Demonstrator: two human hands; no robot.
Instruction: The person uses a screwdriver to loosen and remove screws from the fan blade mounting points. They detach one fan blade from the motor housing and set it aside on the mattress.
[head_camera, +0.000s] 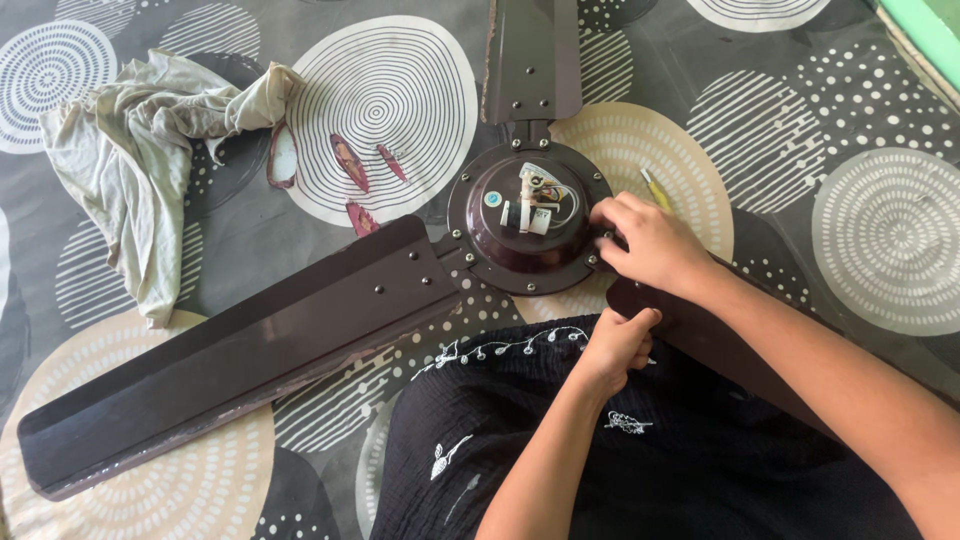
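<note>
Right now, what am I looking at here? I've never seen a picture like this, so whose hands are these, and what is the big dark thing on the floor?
The one picture comes from a camera worn on a person's head, looking down at their own two bare hands. No machine is at work. On a patterned mat lies a dark brown ceiling fan, its round motor hub open, with small white parts and wires showing inside. One blade stretches left, another points up. The right hand rests on the hub's rim; the left hand holds the third blade's bracket. What the right fingers pinch is hidden. A yellow-handled tool lies just beyond the right hand, and a crumpled pale cloth lies far left.
</note>
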